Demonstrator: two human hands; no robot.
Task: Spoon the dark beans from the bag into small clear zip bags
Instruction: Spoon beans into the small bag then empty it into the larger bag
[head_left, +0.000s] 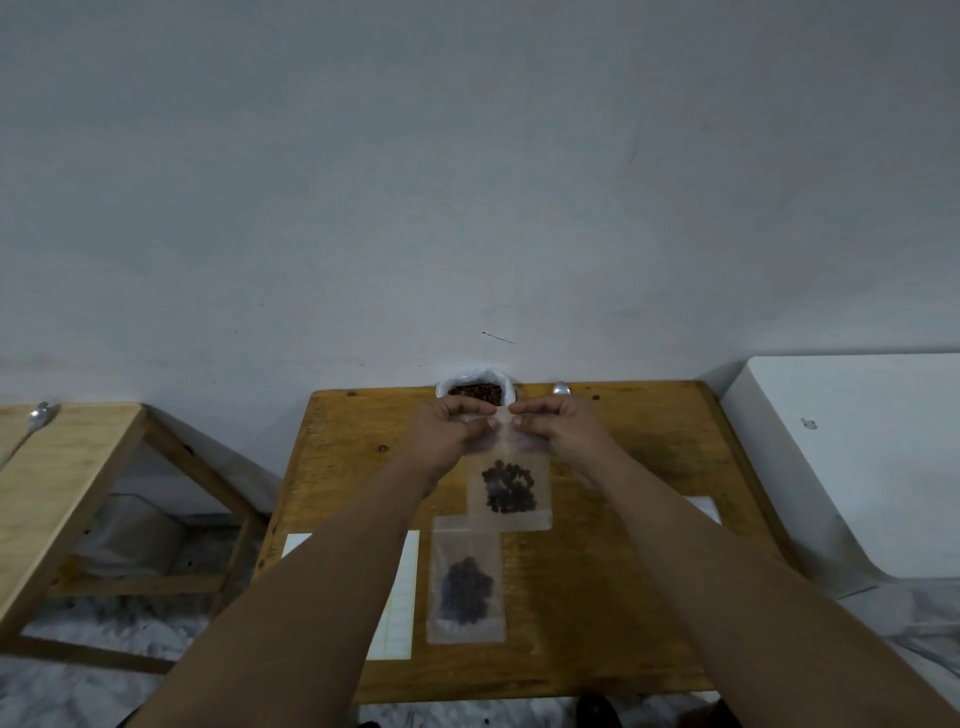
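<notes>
I'm looking down at a wooden desk (613, 597) set against a pale wall. Both my arms reach fwd to the far half of it. My left hand (451, 434) and right hand (563, 428) meet at the top edge of a small clear zip bag (511, 491), each pinching the strip w/ thumb and fingertips, thumbs nearly touching at the middle. The bag's lower part lies flat on the desk w/ a clump of dark beans (508, 487) showing through it.

A second zip bag (466, 587), also w/ beans inside, lies nearer to me, its top corner just tucked under or against the 1st bag's bottom edge; can't tell which. Behind my hands, at the desk's back edge by the wall, the white source bag (475, 388) stands open w/ dark beans visible. A metal spoon (561, 387) lies just right of it, only its bowl showing. White sheets of paper (402, 597) lie partly under my left forearm.

My read: the spooning for this bag is done and I'm on the sealing step. Next move needs me to press along the zip from the centre out to both corners, then set it aside and fetch an empty bag; none is in sight from here.
</notes>
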